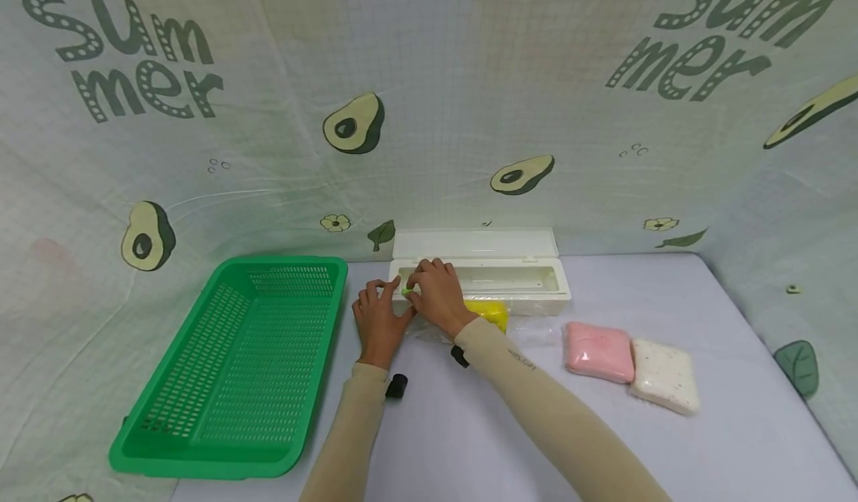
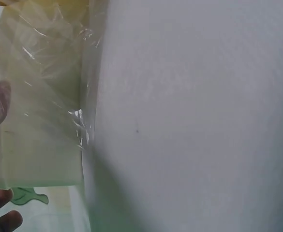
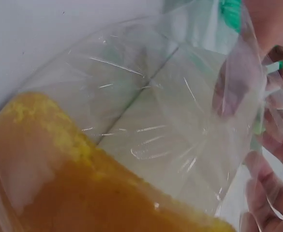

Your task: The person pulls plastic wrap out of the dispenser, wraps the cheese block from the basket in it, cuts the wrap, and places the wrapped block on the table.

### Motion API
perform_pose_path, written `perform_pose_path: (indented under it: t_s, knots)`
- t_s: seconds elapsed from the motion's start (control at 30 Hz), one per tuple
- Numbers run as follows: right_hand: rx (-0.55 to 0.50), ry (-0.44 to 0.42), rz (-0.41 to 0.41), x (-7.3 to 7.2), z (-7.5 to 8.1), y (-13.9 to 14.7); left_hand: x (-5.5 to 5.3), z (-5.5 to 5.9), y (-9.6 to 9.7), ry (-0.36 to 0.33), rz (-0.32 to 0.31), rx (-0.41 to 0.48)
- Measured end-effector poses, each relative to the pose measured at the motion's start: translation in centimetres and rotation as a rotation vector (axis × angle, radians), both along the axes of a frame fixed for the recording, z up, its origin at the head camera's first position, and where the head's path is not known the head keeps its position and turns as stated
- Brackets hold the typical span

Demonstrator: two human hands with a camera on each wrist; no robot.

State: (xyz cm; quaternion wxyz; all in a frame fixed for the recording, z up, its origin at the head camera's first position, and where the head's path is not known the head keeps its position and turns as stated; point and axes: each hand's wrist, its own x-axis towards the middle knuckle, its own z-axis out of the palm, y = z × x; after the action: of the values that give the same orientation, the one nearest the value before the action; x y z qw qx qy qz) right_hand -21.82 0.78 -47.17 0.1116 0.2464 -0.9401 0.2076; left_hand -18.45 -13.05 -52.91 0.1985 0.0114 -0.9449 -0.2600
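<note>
A long white box lies near the back of the table with its lid raised. At the box's left end, my left hand grips the corner, thumb in front behind clear plastic and fingers round the end. My right hand reaches over the same end, and its fingertips pinch a small bright-green piece. Clear plastic film spreads in front of the box, around a yellow block partly hidden by my right wrist.
An openwork green basket stands left of my hands. To the right lie a pink wrapped block and a speckled white wrapped block, side by side. A printed cloth hangs behind the table.
</note>
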Motion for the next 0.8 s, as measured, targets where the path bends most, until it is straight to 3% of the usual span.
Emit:
perform_pose_path:
  t_s: [0.3, 0.57, 0.8]
  knots:
    - [0.057, 0.004, 0.018, -0.1, 0.2, 2.1, -0.1, 0.5, 0.1, -0.029, 0.044, -0.151]
    - [0.075, 0.016, 0.032, 0.1, 0.5, 3.8, 0.1, 0.7, 0.5, -0.041, 0.039, -0.143]
    - [0.091, -0.010, 0.022, 0.1, 0.7, 7.0, 0.1, 0.8, 0.3, -0.067, 0.036, -0.113]
